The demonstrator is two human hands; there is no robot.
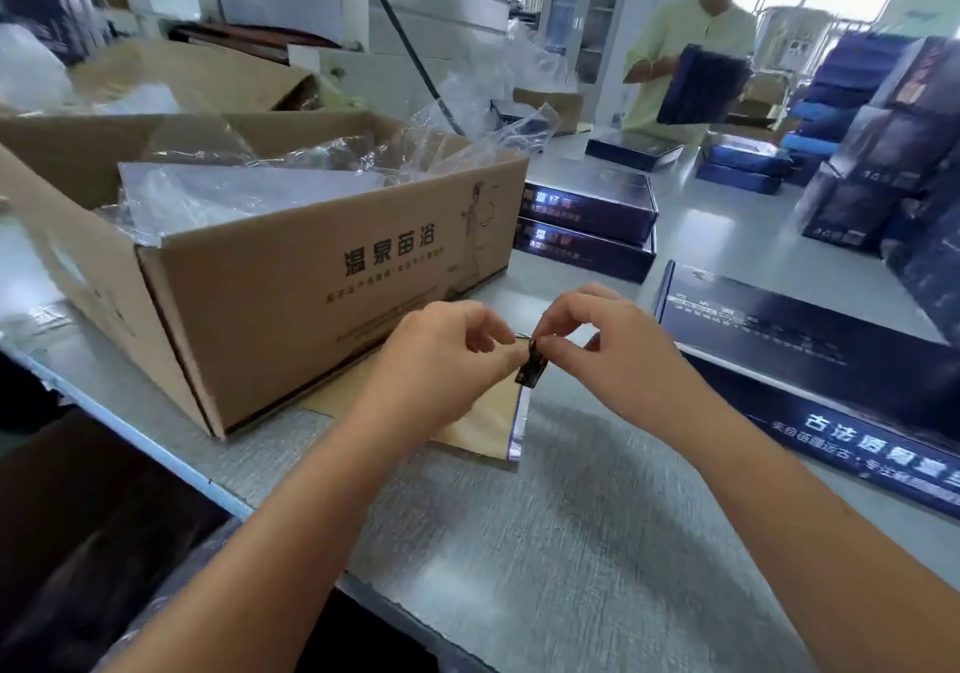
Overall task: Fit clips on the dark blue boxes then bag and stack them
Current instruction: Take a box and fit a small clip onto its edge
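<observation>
Pinching a small dark clip [531, 370] between both hands, cardboard carton [332, 277] printed "温泉苗浴"

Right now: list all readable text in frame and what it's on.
"温泉苗浴": large print on the side of the cardboard box.
"古法": start of the white line on the near dark blue box; the rest is blurred.
Small line under the cardboard box's large print: too small to read.
Stacked dark blue boxes: side print blurred.
Tall dark boxes at right: unreadable.
</observation>
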